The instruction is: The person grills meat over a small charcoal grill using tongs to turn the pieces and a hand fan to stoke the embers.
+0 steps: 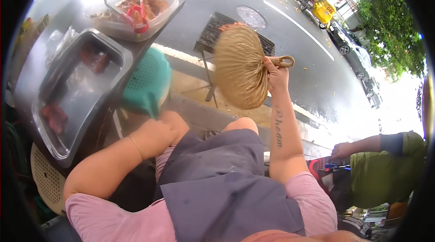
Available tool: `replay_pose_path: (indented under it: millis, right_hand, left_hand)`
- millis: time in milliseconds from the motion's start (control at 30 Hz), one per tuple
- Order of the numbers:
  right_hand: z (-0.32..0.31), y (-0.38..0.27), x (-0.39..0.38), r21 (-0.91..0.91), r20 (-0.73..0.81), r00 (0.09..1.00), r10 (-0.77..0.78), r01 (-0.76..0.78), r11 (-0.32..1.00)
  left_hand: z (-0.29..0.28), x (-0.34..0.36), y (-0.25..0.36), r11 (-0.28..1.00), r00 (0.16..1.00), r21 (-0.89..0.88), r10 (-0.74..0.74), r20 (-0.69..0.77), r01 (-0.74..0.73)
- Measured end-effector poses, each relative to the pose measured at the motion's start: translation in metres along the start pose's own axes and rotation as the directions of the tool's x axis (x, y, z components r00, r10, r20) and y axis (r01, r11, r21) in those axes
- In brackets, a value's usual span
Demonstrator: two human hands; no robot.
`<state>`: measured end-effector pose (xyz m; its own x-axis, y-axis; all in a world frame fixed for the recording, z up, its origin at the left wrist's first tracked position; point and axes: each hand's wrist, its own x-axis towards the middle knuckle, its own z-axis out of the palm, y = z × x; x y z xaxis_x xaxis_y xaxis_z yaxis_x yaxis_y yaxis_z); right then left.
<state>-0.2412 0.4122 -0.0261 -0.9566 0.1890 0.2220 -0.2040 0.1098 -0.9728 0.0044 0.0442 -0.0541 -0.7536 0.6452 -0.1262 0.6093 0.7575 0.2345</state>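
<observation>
My right hand [276, 75] is closed round the handle of a tan woven hand fan [242, 67]. The fan is raised and smeared by motion, covering part of a charcoal grill [213, 31] on thin legs. Some orange-red food shows at the fan's upper edge, over the grill. By my left knee, my left hand [165, 126] is closed at the narrow end of a teal perforated plastic paddle-shaped thing [147, 76] with a handle. That paddle tilts up beside the table; its exact kind I cannot make out.
On the table at left stand a metal tray [81, 101] with a few pieces of meat and a plastic tub [156, 27] of orange-brown food with red-handled tongs [139, 24]. Another person's arm [362, 147] reaches in at right. Beyond the kerb, parked cars [351, 49] line the road.
</observation>
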Motion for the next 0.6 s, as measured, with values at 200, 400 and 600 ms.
replay_pose_path:
  millis: [200, 400, 600]
  right_hand:
    - [0.034, -0.020, -0.002, 0.202, 0.155, 0.987, -0.040, 0.008, 0.979]
    - [0.037, 0.000, 0.012, 0.048, 0.113, 0.974, -0.198, 0.194, 0.980]
    - [0.043, -0.012, 0.010, 0.286, 0.153, 0.981, -0.121, 0.074, 0.955]
  left_hand:
    - [-0.014, 0.000, 0.009, 0.988, 0.995, -0.134, 0.080, 0.050, -0.073]
    - [-0.010, 0.001, 0.007, 0.985, 0.986, -0.151, 0.100, 0.132, -0.080]
    - [-0.017, 0.000, 0.007, 0.985, 0.989, -0.140, 0.111, 0.093, -0.098]
